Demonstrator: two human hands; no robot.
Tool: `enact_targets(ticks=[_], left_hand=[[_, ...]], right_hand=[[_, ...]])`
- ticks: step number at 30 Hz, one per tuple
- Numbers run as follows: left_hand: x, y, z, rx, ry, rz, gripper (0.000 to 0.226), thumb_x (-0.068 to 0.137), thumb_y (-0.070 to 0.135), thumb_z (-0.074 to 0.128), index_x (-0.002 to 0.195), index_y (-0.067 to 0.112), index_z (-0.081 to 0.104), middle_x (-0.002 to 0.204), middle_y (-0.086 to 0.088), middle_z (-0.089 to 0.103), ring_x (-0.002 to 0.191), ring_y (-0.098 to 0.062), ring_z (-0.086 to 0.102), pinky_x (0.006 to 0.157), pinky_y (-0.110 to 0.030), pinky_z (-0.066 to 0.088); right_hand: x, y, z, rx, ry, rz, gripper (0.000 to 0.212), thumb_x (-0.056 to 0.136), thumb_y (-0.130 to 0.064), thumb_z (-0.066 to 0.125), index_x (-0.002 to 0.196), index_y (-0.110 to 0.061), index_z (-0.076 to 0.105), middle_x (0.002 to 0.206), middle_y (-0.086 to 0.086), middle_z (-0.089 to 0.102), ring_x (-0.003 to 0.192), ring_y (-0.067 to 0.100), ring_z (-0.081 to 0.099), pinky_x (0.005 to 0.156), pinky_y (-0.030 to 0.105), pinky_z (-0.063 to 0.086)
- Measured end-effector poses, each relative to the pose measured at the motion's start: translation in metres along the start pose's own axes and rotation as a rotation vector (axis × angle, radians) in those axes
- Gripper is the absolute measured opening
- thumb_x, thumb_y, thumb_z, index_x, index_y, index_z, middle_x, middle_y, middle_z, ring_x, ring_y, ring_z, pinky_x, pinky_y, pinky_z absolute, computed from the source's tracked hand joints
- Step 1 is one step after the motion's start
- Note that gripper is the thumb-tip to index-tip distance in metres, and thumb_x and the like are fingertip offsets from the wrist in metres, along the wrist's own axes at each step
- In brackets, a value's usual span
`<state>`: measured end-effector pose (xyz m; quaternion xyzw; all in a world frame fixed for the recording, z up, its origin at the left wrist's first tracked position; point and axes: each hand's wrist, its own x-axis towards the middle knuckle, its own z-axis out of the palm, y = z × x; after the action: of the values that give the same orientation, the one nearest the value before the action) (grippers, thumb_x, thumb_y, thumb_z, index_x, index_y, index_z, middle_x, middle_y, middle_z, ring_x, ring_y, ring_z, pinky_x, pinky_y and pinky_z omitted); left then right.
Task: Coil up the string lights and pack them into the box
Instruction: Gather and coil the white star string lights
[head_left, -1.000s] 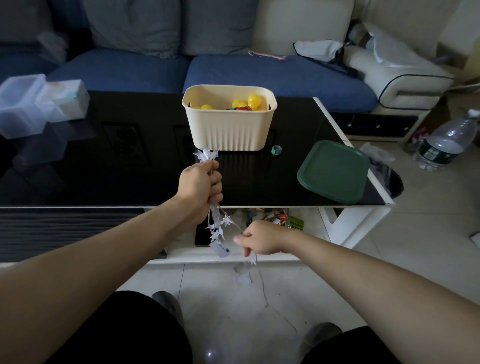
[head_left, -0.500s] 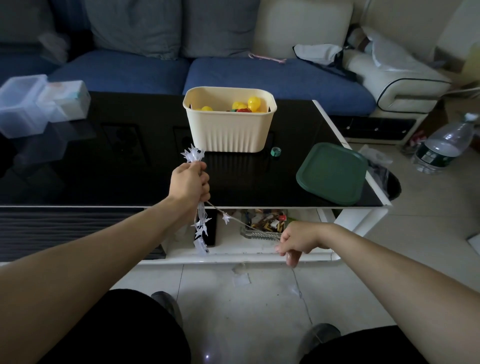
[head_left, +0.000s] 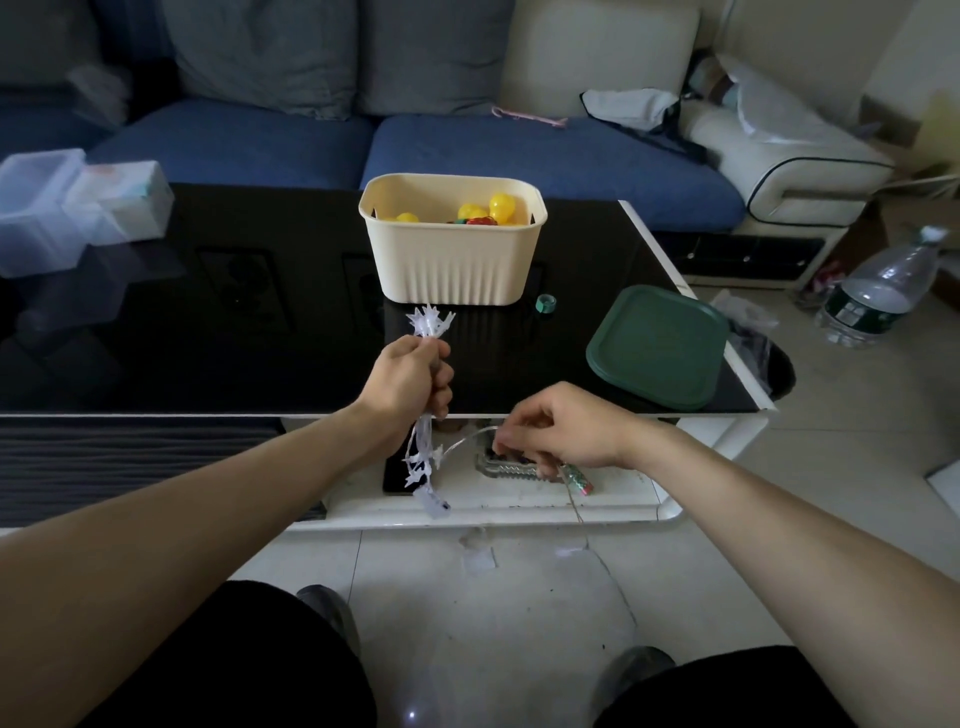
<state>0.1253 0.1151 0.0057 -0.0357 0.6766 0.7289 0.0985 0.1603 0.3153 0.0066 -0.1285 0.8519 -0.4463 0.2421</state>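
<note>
At the far left of the black table (head_left: 234, 322) stand translucent plastic containers (head_left: 67, 208). Left of centre, the left hand (head_left: 408, 379) is closed in a fist around a bundle of string lights (head_left: 427, 457): white star-shaped lights protrude above the fist and further loops with stars hang below it, in front of the table edge. Beyond the fist, on the table top, stands the cream ribbed box (head_left: 452, 260), open, with yellow and red items (head_left: 485, 213) visible inside. A thin wire runs from the hanging bundle rightward to the right hand (head_left: 561, 431), which pinches it between thumb and curled fingers at the level of the white lower shelf (head_left: 519, 501); the remaining wire drops from this hand to the tiled floor (head_left: 519, 597). Right of the box lie a small green ring (head_left: 546, 303) and a green lid (head_left: 660, 345), flat on the table. At the far right, a clear plastic bottle (head_left: 883, 291) lies on the floor.
</note>
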Motion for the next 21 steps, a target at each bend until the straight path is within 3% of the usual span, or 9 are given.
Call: enact_targets(ticks=[3, 6, 8, 11, 13, 15, 18, 21], left_hand=[[-0.002, -0.001, 0.008, -0.020, -0.016, -0.012, 0.023, 0.106, 0.014, 0.033, 0.090, 0.008, 0.048, 0.065, -0.008, 0.049, 0.052, -0.022, 0.049, 0.050, -0.031, 0.049], [-0.004, -0.003, 0.013, -0.013, -0.040, -0.034, 0.024, 0.106, 0.014, 0.034, 0.091, 0.006, 0.050, 0.069, -0.013, 0.056, 0.062, -0.027, 0.057, 0.070, -0.047, 0.058], [-0.006, -0.003, 0.016, -0.018, -0.056, -0.050, 0.024, 0.106, 0.014, 0.033, 0.091, 0.005, 0.050, 0.071, -0.014, 0.058, 0.064, -0.027, 0.058, 0.071, -0.049, 0.059], [-0.008, -0.004, 0.019, 0.050, -0.071, -0.072, 0.022, 0.105, 0.011, 0.033, 0.092, 0.005, 0.050, 0.075, -0.013, 0.058, 0.062, -0.024, 0.059, 0.054, -0.035, 0.059], [-0.009, -0.006, 0.021, 0.083, -0.096, -0.107, 0.021, 0.104, 0.009, 0.034, 0.093, 0.003, 0.051, 0.075, -0.015, 0.057, 0.059, -0.025, 0.059, 0.054, -0.036, 0.059], [-0.010, -0.008, 0.023, 0.118, -0.132, -0.136, 0.024, 0.103, 0.007, 0.034, 0.088, 0.002, 0.052, 0.072, -0.016, 0.057, 0.054, -0.025, 0.058, 0.051, -0.035, 0.054], [-0.011, -0.012, 0.028, 0.224, -0.173, -0.132, 0.031, 0.101, 0.007, 0.035, 0.074, 0.007, 0.052, 0.063, -0.014, 0.055, 0.049, -0.023, 0.052, 0.049, -0.029, 0.037], [-0.010, -0.014, 0.032, 0.313, -0.184, -0.125, 0.039, 0.101, 0.010, 0.035, 0.065, 0.011, 0.050, 0.052, -0.005, 0.047, 0.042, -0.016, 0.037, 0.046, -0.024, 0.025]], right_hand=[[0.005, -0.007, 0.003, 0.037, 0.050, -0.011, 0.021, 0.104, -0.022, 0.054, 0.108, -0.014, 0.073, 0.064, 0.004, 0.059, 0.058, 0.016, 0.057, 0.070, 0.043, 0.054], [0.010, -0.009, 0.005, 0.062, 0.084, 0.005, 0.024, 0.106, -0.017, 0.048, 0.116, -0.014, 0.069, 0.066, 0.014, 0.053, 0.065, 0.031, 0.061, 0.072, 0.049, 0.047], [0.009, -0.011, 0.006, 0.044, 0.094, 0.003, 0.023, 0.106, -0.017, 0.048, 0.117, -0.016, 0.069, 0.071, 0.013, 0.059, 0.065, 0.030, 0.063, 0.069, 0.042, 0.050], [0.006, -0.013, 0.008, 0.019, 0.156, -0.075, 0.019, 0.101, -0.011, 0.058, 0.112, -0.016, 0.073, 0.078, -0.008, 0.073, 0.052, 0.012, 0.061, 0.054, 0.023, 0.051], [0.007, -0.011, 0.010, 0.022, 0.237, -0.116, 0.016, 0.095, -0.008, 0.067, 0.108, -0.012, 0.076, 0.086, 0.005, 0.076, 0.046, 0.008, 0.058, 0.049, 0.021, 0.047], [0.008, -0.009, 0.011, 0.073, 0.309, -0.131, 0.016, 0.088, -0.008, 0.076, 0.104, -0.009, 0.074, 0.084, 0.013, 0.075, 0.046, 0.014, 0.060, 0.046, 0.025, 0.048], [0.011, -0.008, 0.012, 0.170, 0.388, -0.128, 0.021, 0.081, -0.006, 0.083, 0.094, -0.014, 0.068, 0.075, 0.007, 0.072, 0.050, 0.024, 0.062, 0.046, 0.031, 0.051], [0.012, -0.008, 0.012, 0.176, 0.409, -0.144, 0.029, 0.078, -0.005, 0.084, 0.094, -0.021, 0.065, 0.079, 0.004, 0.073, 0.052, 0.013, 0.063, 0.051, 0.023, 0.051]])
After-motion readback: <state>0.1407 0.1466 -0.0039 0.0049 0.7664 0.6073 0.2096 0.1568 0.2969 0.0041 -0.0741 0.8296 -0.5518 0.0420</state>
